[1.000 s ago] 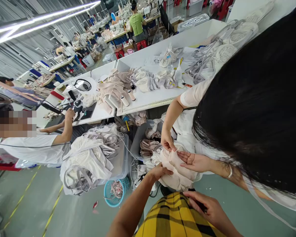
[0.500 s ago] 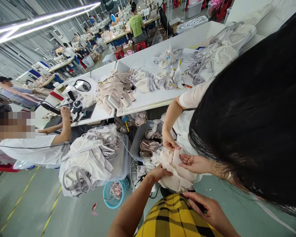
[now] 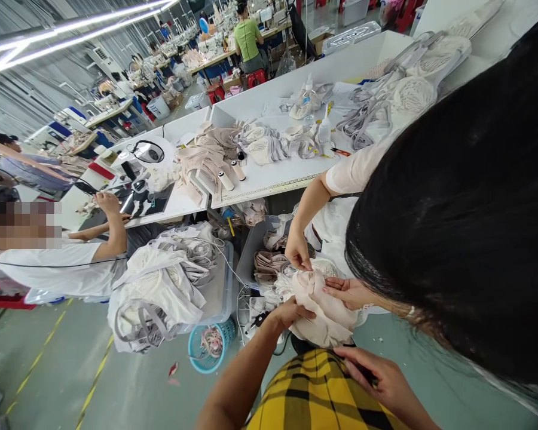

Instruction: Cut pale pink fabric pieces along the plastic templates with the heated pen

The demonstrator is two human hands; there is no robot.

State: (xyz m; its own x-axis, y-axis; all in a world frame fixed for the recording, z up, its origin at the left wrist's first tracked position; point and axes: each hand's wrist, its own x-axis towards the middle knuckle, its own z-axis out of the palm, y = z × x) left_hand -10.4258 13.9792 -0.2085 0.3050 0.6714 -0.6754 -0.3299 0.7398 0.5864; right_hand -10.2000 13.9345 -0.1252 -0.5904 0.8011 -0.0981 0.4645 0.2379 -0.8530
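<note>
My left hand [image 3: 290,313] reaches forward and its fingers close on the lower edge of a pale pink garment [image 3: 323,310]. A person with long black hair [image 3: 457,209] leans in from the right and handles the same garment: one of their hands [image 3: 297,253] pinches its top, the other [image 3: 347,292] lies under its right side. My right hand [image 3: 373,378] rests on yellow plaid cloth [image 3: 314,394] at the bottom, fingers curled over something small and dark that I cannot make out.
A grey bin [image 3: 251,251] of folded beige pieces stands behind the garment. A clear tub [image 3: 222,292] heaped with white and grey garments and a small blue basket [image 3: 196,352] sit on the floor at left. A white table [image 3: 273,173] carries more pieces. Another seated person [image 3: 63,263] works at far left.
The black-haired person's upper hand has shifted slightly up and left on the garment, and their head has leaned further in. My hands have barely moved.
</note>
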